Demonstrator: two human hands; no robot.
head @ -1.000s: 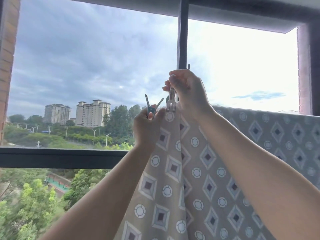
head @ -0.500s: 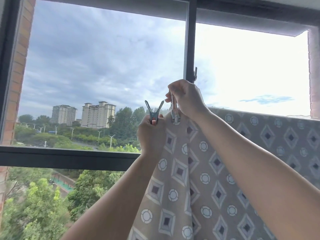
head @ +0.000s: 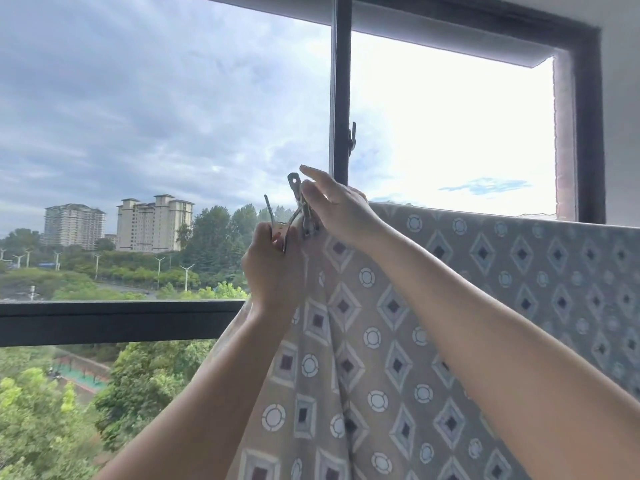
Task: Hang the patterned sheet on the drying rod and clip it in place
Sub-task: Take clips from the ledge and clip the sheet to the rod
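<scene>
The patterned sheet [head: 398,323], grey-beige with diamonds and circles, hangs draped over a rod that stays hidden under its top fold. My left hand [head: 273,268] grips a spare metal clip [head: 278,226] beside the sheet's left edge. My right hand [head: 336,209] pinches a second metal clip [head: 301,202] that sits on the sheet's top left corner, index finger raised above it. The two clips overlap at their handles.
A dark window frame with a vertical post [head: 341,98] and latch [head: 352,138] stands just behind the hands. A horizontal rail [head: 114,322] crosses at the left. Trees and tall buildings lie far outside.
My right hand has loosened on the clip at the corner, its index finger now lifted and the clip's handle showing. The left hand still holds the spare clip in the same spot.
</scene>
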